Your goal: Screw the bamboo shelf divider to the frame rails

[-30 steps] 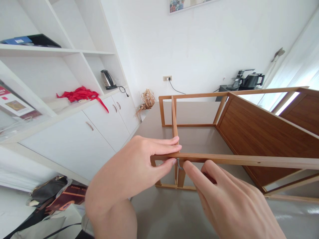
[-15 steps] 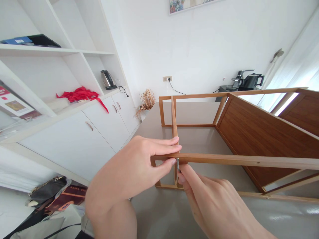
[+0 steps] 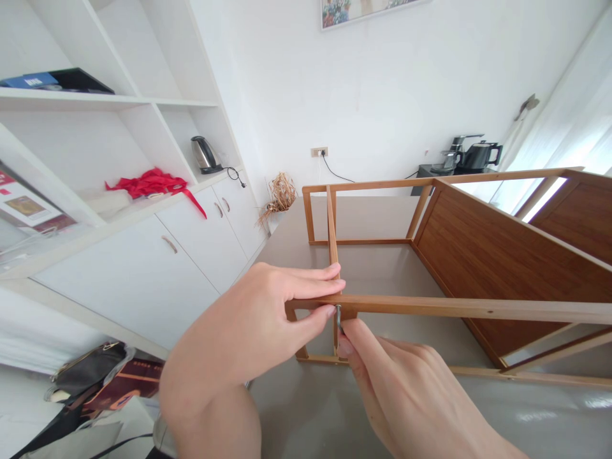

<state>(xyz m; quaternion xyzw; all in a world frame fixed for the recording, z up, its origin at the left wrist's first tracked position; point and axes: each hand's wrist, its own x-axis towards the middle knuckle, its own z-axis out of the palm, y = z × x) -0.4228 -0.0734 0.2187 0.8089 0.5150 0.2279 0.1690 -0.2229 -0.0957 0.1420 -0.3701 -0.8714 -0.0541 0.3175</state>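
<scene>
A brown wooden shelf frame (image 3: 430,305) lies on its side on the grey table. My left hand (image 3: 268,312) grips its near rail at the left end, fingers over the top against the crossbar (image 3: 331,223) and thumb below. Just right of that thumb, a slim bent metal hex key (image 3: 339,315) meets the rail's near face at the joint. Pinched between thumb and forefinger of my right hand (image 3: 406,382), the key is partly covered. Any screw head under its tip is too small to make out.
Solid wooden panels (image 3: 516,255) fill the frame's right part. The grey table (image 3: 306,414) extends beneath it. White cabinets (image 3: 143,255) stand at left, bags (image 3: 90,366) at lower left. A dark kettle (image 3: 479,155) is at the back right.
My right hand and the hex key have shifted slightly; the key's visible part looks more bent now. My left hand keeps its grip. The whole view has moved a little.
</scene>
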